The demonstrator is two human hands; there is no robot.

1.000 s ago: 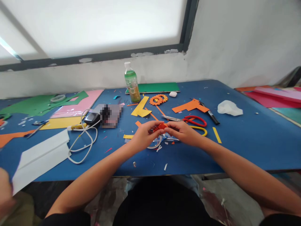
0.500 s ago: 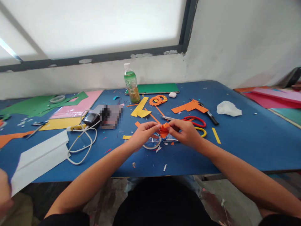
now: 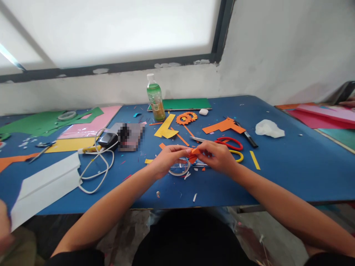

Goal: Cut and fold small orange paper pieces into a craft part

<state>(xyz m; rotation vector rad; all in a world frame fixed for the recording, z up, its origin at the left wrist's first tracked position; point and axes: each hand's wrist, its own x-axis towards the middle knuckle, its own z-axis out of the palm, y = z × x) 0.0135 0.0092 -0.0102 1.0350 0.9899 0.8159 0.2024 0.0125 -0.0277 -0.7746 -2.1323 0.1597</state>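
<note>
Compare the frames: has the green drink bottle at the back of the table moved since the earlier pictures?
No. The green drink bottle stands upright at the left end of the green board, just as before; the slight offset is camera motion.

Scissors (image 3: 226, 143) right of hands; bottle (image 3: 155, 96) behind; cable (image 3: 97, 166) left, on table (image 3: 291, 166)

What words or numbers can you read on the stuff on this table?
None can be read.
Bottle: its label has print, but too small and blurred to read.
Grey card beside the cable: its face is blurred out, unreadable.
Black marker: no lettering can be made out.
Orange paper piece held in both hands: plain, no writing.
</note>
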